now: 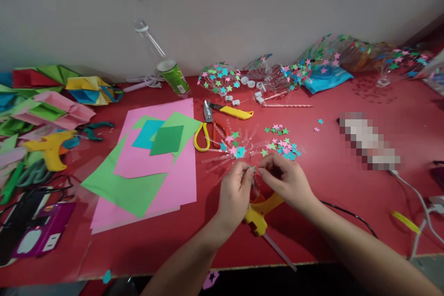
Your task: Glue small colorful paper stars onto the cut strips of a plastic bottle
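Observation:
My left hand [235, 192] and my right hand [286, 180] meet over the red table [347, 180], fingers pinched together on a small green star-shaped paper piece [254, 169] and the base of clear plastic strips [229, 150] dotted with coloured stars. A yellow glue gun [260, 215] lies just beneath both hands, its glue stick pointing toward the table's front edge. Loose paper stars [282, 145] lie scattered just beyond my right hand.
Pink and green paper sheets [145, 166] lie to the left, with yellow-handled scissors [206, 132] and a yellow utility knife [234, 111] beyond my hands. Star-covered plastic pieces [220, 76] and a cut bottle [173, 76] stand by the wall. Folded paper shapes [52, 101] and cables [412, 194] flank the sides.

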A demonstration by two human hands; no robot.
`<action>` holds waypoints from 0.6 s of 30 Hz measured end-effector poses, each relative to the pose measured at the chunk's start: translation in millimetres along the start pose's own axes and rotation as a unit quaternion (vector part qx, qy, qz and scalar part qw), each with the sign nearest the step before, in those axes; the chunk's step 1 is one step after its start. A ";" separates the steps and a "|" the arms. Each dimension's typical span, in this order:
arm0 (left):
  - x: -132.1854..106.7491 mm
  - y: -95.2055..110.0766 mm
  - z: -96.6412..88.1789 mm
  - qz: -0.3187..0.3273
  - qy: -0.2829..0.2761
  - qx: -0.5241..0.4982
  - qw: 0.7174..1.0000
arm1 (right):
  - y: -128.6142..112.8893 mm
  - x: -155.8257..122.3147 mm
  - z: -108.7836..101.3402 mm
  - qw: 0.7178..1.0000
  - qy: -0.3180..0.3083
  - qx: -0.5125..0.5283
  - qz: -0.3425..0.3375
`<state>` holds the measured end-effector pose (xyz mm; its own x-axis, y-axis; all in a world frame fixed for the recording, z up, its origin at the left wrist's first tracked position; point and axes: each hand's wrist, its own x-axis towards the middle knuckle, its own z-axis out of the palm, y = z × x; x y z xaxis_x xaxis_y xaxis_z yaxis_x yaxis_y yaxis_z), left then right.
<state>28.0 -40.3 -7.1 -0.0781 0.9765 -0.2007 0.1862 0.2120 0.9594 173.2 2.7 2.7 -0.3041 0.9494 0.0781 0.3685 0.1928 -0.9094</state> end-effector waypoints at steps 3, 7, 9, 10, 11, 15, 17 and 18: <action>1.2 -0.7 0.9 -0.004 -0.004 -0.005 1.000 | 1.6 1.0 0.4 1.000 0.010 -0.011 0.002; 3.8 0.0 0.8 -0.025 -0.021 -0.034 0.999 | 3.5 2.0 0.8 1.000 0.011 -0.023 0.001; 4.8 0.8 0.1 -0.025 -0.022 -0.042 0.999 | 4.7 2.2 1.0 0.999 0.008 -0.037 -0.001; 5.0 1.3 -0.2 -0.023 -0.022 -0.044 0.999 | 5.4 2.4 1.2 0.999 0.005 -0.041 0.000; 5.1 1.7 -0.5 -0.021 -0.022 -0.045 0.999 | 6.0 2.4 1.4 0.999 0.002 -0.044 0.000; 4.9 3.4 -1.6 -0.016 -0.024 -0.040 0.999 | 7.9 2.6 2.6 0.999 -0.002 -0.049 0.006; 4.8 3.8 -2.5 -0.011 -0.023 -0.038 0.999 | 8.3 2.4 3.6 0.999 -0.002 -0.049 0.008; 4.9 4.0 -3.1 -0.008 -0.022 -0.038 0.999 | 8.4 2.3 4.1 0.999 -0.002 -0.046 0.009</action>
<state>25.3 -34.7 -3.6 -0.0370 0.9742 -0.2226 0.1111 0.2254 0.9679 172.0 5.5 -6.4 -0.3009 0.9517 0.0604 0.4536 0.1985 -0.8688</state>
